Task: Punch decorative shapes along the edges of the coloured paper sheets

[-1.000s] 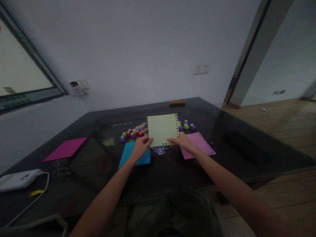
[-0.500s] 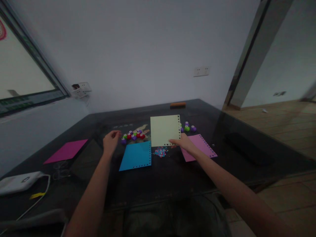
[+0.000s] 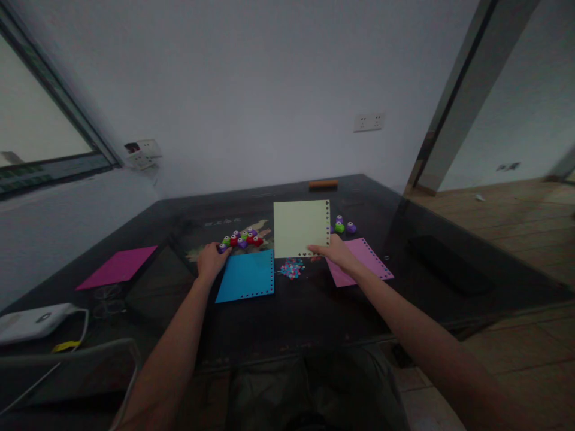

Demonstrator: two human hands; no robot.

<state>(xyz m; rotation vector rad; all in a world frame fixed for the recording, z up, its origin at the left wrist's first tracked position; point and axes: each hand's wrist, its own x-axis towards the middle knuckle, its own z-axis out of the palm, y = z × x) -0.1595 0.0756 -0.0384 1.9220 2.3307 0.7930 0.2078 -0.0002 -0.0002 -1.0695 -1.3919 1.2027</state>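
Dim, blurry view; left hand at purple punch, grasp unclear, left of pale yellow sheet; right hand pinching its hole-punched corner

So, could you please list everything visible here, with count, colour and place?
pale yellow paper sheet: one, hole-punched edges, table centre
blue paper sheet: one, left of centre
light pink paper sheet: one, right
magenta paper sheet: one, far left
small craft punches: cluster, red, green, purple; a few more on the right
confetti pile: one, mixed colours
dark glass-topped table: one
white device: one, left edge
left hand: at the punches
right hand: holding the yellow sheet's corner
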